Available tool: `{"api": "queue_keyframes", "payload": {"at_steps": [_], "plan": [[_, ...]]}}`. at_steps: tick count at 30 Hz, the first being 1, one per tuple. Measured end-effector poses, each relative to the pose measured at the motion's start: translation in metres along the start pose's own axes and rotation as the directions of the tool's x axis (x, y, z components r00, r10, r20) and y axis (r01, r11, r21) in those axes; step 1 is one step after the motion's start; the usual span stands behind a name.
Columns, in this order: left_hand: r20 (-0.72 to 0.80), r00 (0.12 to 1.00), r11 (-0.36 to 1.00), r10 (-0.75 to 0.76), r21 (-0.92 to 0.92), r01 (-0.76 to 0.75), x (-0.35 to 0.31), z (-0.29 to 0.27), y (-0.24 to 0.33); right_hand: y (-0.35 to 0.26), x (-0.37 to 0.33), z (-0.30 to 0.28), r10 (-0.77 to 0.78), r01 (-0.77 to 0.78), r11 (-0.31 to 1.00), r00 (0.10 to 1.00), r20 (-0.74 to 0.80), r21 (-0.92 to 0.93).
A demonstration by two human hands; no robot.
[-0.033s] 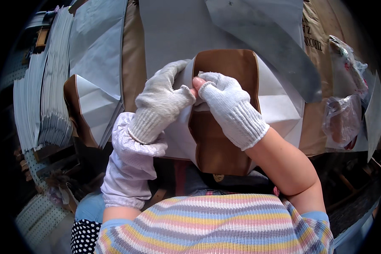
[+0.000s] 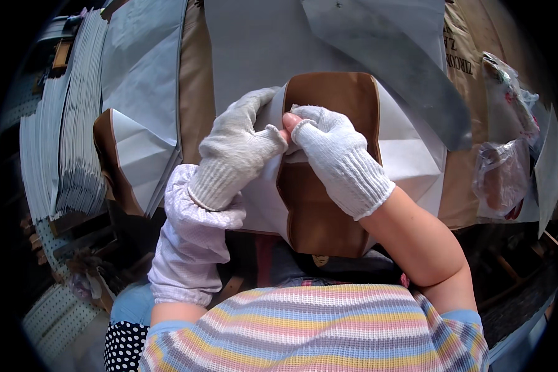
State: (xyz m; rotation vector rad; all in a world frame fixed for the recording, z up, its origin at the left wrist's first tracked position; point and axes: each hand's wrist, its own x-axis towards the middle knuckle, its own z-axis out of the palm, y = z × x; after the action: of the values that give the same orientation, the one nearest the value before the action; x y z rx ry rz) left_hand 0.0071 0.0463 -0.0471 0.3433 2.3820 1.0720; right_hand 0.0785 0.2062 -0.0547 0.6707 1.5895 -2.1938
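A paper bag (image 2: 338, 93), white outside and brown inside, lies in front of me with its end spread open. My left hand (image 2: 239, 146), in a white knit glove with a lilac sleeve cover below it, is closed at the bag's left edge. My right hand (image 2: 338, 146), gloved in white with a bare thumb, reaches over the brown opening and pinches that same edge. The thumbs meet there, and most of the fingertips are hidden behind the gloves and paper.
Stacked white paper sheets or bags (image 2: 80, 118) stand at the far left. Beside them a folded white bag (image 2: 144, 152) shows a brown inner flap. A curved grey sheet (image 2: 409, 80) lies beyond my right hand. Clear plastic bags (image 2: 502, 177) sit at the right table side.
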Motion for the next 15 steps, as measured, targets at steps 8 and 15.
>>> {"api": "queue_keyframes", "payload": {"at_steps": [8, 15], "plan": [[-0.007, 1.0, 1.0, 0.0, 0.017, 0.0, -0.001, 0.002, 0.0, -0.004, -0.002, 0.0, 0.036, -0.034, 0.997, 0.999, -0.027, 0.068], [0.111, 0.993, 0.993, -0.044, -0.101, 0.056, 0.0, -0.005, 0.006, -0.004, 0.003, 0.004, -0.015, 0.015, 1.0, 0.999, -0.032, -0.027]]}}
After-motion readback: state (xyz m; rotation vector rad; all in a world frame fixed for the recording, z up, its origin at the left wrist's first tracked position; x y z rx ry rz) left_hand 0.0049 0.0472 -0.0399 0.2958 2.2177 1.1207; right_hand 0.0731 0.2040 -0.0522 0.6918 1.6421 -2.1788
